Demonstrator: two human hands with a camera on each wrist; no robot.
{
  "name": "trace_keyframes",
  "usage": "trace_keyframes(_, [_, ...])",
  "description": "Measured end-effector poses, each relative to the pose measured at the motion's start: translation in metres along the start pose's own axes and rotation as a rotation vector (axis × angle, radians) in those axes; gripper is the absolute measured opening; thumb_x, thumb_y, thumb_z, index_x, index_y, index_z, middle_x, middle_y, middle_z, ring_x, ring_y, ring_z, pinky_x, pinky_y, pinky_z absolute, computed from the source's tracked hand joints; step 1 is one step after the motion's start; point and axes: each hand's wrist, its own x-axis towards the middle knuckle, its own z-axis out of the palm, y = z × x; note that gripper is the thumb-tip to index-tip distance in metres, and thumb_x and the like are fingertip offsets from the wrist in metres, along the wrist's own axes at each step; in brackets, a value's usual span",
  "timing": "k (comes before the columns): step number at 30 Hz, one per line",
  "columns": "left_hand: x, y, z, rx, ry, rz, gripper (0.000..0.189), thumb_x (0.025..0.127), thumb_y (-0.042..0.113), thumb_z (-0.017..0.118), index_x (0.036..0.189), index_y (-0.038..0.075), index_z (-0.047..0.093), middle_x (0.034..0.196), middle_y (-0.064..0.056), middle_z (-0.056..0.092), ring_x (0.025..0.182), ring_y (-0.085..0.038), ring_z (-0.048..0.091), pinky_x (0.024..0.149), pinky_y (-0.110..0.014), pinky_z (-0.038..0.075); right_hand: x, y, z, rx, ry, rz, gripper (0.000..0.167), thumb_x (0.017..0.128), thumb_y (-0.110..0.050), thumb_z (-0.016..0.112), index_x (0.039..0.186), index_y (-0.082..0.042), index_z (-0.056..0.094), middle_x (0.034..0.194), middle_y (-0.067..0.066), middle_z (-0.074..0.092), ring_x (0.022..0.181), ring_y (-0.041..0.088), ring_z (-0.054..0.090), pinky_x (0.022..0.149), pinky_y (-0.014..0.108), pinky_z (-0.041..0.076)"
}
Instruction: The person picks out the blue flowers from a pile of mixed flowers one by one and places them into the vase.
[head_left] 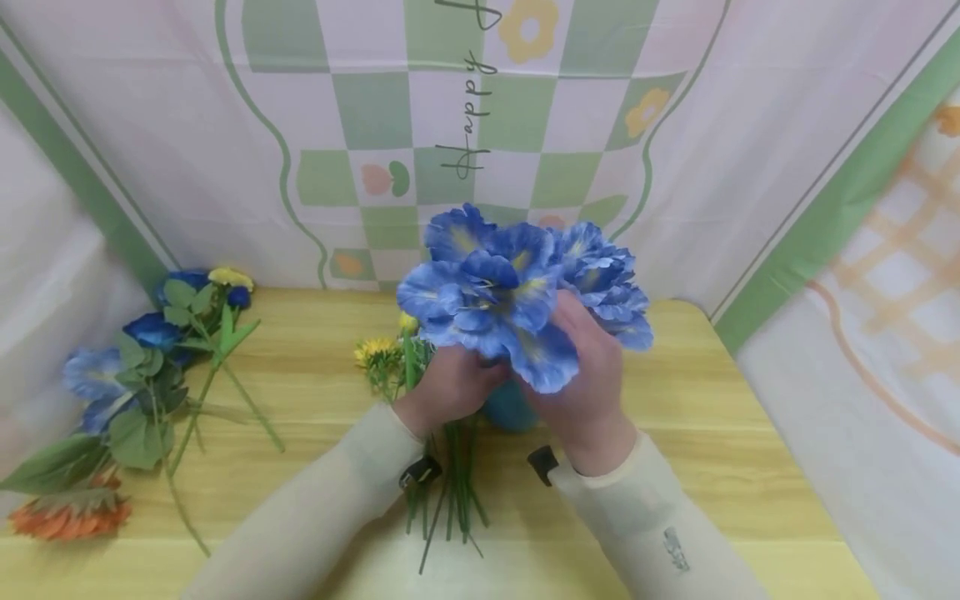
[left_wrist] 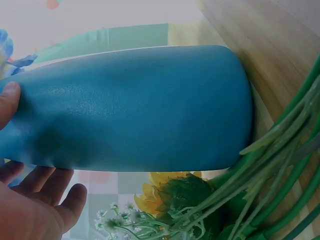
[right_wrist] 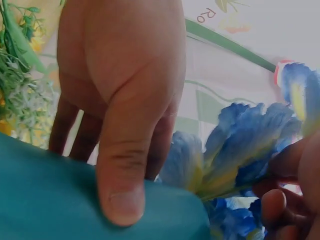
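My left hand [head_left: 452, 385] grips the teal vase [left_wrist: 145, 110] near its narrow top, thumb on one side and fingers on the other. In the right wrist view its thumb presses the vase just below the mouth. Large ruffled blue artificial flowers [head_left: 487, 292] with yellow streaks crowd above the vase, hiding its mouth in the head view. My right hand [head_left: 588, 387] is among these blooms; in the right wrist view its fingers [right_wrist: 282, 167] pinch a blue flower [right_wrist: 240, 150] by the stem at the vase mouth.
Yellow flowers [head_left: 375, 354] with long green stems [head_left: 459, 475] lie left of the vase, under my left wrist. Farther left on the wooden table are blue roses [head_left: 152, 331], another ruffled blue flower [head_left: 93, 375] and an orange flower [head_left: 71, 515]. A checked cloth [head_left: 442, 108] hangs behind.
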Motion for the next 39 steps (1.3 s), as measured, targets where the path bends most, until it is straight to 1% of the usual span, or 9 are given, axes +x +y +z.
trace_keyframes(2, [0.001,0.001,0.0,0.013,-0.005,-0.033,0.055,0.091,0.016,0.072,0.14,0.003,0.05,0.137,-0.008,0.056,0.126,-0.017,0.049,0.107,-0.033,0.038,0.002,-0.002,0.002,0.142,0.042,0.088,0.015,0.077,0.004,0.067,0.091,0.003,0.064,0.084,0.015,0.067,0.064,0.031,0.064,0.056,0.047,0.056])
trace_keyframes(7, [0.003,0.0,0.0,0.032,-0.005,-0.043,0.051,0.09,0.018,0.074,0.136,0.008,0.055,0.131,-0.002,0.061,0.123,-0.013,0.053,0.103,-0.031,0.042,0.01,-0.007,0.004,0.144,0.045,0.175,0.009,0.082,-0.006,0.066,0.087,0.0,0.064,0.074,0.011,0.064,0.047,0.025,0.051,0.04,0.043,0.045])
trace_keyframes(13, [0.001,-0.003,0.001,-0.005,0.024,0.11,0.056,0.091,0.008,0.07,0.139,-0.007,0.045,0.132,-0.018,0.057,0.122,-0.026,0.054,0.104,-0.034,0.043,0.02,-0.009,0.003,-0.069,-0.203,0.062,0.007,0.091,-0.006,0.067,0.092,-0.004,0.073,0.085,0.01,0.069,0.066,0.028,0.067,0.048,0.045,0.054])
trace_keyframes(16, [0.002,0.0,0.001,0.051,0.0,0.022,0.059,0.093,0.014,0.069,0.143,-0.004,0.043,0.136,-0.017,0.056,0.117,-0.025,0.059,0.098,-0.032,0.047,0.021,-0.009,0.002,-0.09,-0.298,0.05,0.012,0.094,-0.006,0.066,0.1,-0.003,0.075,0.093,0.012,0.073,0.076,0.029,0.07,0.058,0.046,0.058])
trace_keyframes(20, [0.003,0.002,0.001,0.074,-0.014,-0.102,0.06,0.09,0.019,0.071,0.142,0.002,0.047,0.135,-0.012,0.058,0.114,-0.024,0.062,0.094,-0.031,0.05,0.011,-0.007,-0.004,-0.062,-0.297,0.021,0.021,0.093,-0.003,0.059,0.108,0.003,0.072,0.1,0.017,0.073,0.078,0.033,0.07,0.057,0.047,0.057])
trace_keyframes(23, [0.005,0.0,0.002,0.017,0.019,-0.013,0.062,0.086,0.01,0.074,0.141,-0.001,0.049,0.137,-0.014,0.057,0.124,-0.025,0.055,0.104,-0.033,0.043,0.0,-0.008,-0.012,-0.037,-0.294,-0.024,0.022,0.091,-0.001,0.056,0.108,0.006,0.068,0.097,0.02,0.071,0.073,0.034,0.068,0.046,0.044,0.053])
trace_keyframes(27, [0.005,-0.001,0.003,-0.001,0.045,0.064,0.06,0.086,0.013,0.079,0.138,0.002,0.052,0.132,-0.012,0.061,0.106,-0.013,0.061,0.092,-0.027,0.049,-0.016,-0.008,-0.022,-0.042,-0.354,-0.029,0.014,0.088,-0.002,0.056,0.097,0.005,0.064,0.079,0.016,0.063,0.059,0.031,0.058,0.039,0.04,0.045])
trace_keyframes(31, [0.002,0.0,0.003,0.0,0.041,0.04,0.042,0.088,0.025,0.079,0.121,0.006,0.062,0.112,-0.003,0.068,0.087,-0.003,0.061,0.077,-0.025,0.053,-0.026,-0.002,-0.031,-0.07,-0.393,0.043,0.029,0.083,0.001,0.057,0.109,0.009,0.067,0.086,0.016,0.063,0.072,0.036,0.056,0.058,0.046,0.052])
trace_keyframes(39, [0.005,-0.001,0.002,-0.075,0.044,0.153,0.072,0.082,0.013,0.083,0.142,0.002,0.047,0.139,-0.007,0.056,0.127,-0.016,0.051,0.105,-0.033,0.041,-0.035,0.021,-0.034,-0.04,-0.35,0.1,0.04,0.084,0.005,0.052,0.123,0.014,0.059,0.096,0.023,0.059,0.085,0.041,0.052,0.079,0.05,0.047])
